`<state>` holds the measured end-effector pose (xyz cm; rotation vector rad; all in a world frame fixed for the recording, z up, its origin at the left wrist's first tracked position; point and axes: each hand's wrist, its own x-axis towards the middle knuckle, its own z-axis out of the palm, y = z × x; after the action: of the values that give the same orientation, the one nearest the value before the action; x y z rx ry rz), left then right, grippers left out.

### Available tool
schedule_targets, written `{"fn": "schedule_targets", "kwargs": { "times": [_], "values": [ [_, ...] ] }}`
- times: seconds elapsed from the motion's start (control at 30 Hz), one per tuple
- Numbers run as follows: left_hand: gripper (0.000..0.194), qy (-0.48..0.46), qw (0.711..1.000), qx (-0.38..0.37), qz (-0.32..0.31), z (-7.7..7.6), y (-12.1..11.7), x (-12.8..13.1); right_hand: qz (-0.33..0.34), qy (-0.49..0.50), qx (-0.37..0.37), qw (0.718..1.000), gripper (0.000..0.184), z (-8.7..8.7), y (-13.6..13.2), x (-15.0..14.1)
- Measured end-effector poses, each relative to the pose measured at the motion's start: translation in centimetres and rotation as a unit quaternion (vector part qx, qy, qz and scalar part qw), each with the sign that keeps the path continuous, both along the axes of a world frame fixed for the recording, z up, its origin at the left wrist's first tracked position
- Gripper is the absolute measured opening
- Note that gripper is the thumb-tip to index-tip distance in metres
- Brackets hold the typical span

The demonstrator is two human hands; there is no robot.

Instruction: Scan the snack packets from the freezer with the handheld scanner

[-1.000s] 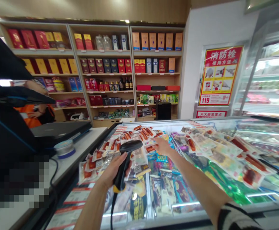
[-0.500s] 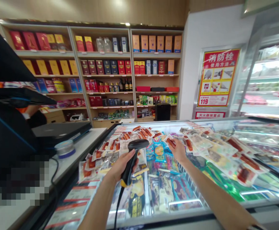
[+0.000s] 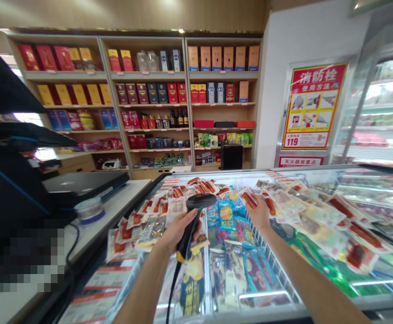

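Observation:
My left hand (image 3: 180, 230) is wrapped round the handle of a black barcode scanner (image 3: 201, 200), whose cord hangs down toward me. The scanner's head points right, over the freezer's glass top. My right hand (image 3: 259, 213) grips a clear packet of sausages (image 3: 249, 200) at the near edge of the right-hand pile. Beside those fingers lies another sausage packet (image 3: 269, 204). Left of the scanner, several sausage packets (image 3: 159, 206) are spread in a curved row on the glass. Between my hands, blue snack bags (image 3: 226, 213) show under the glass.
On the left, a counter (image 3: 124, 200) carries a dark flat device (image 3: 88, 182) and a round tub (image 3: 90, 209). Flat packets (image 3: 318, 222) cover the freezer's right side. Shelves of boxes (image 3: 151, 93) stand behind, and a fire hydrant sign (image 3: 314, 105) hangs on the wall.
My right hand has moved right from the left pile with a sausage packet, reaching the right pile's edge. The scanner has shifted right. A person at the far left has left view.

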<state>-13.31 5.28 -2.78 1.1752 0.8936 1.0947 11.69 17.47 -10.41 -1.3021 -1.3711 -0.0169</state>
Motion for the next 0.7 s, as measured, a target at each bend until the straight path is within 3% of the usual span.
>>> {"fn": "schedule_targets", "kwargs": {
  "times": [0.23,0.7],
  "values": [
    [0.033,0.032,0.999,-0.009,0.002,1.2,0.2,1.0,0.001,0.027,0.021,0.999,0.039,0.2,-0.1,-0.1],
    [0.037,0.041,0.999,-0.001,-0.011,0.7,1.4,2.6,-0.004,0.031,0.014,0.999,0.041,0.3,-0.4,-0.4]
  ]
}}
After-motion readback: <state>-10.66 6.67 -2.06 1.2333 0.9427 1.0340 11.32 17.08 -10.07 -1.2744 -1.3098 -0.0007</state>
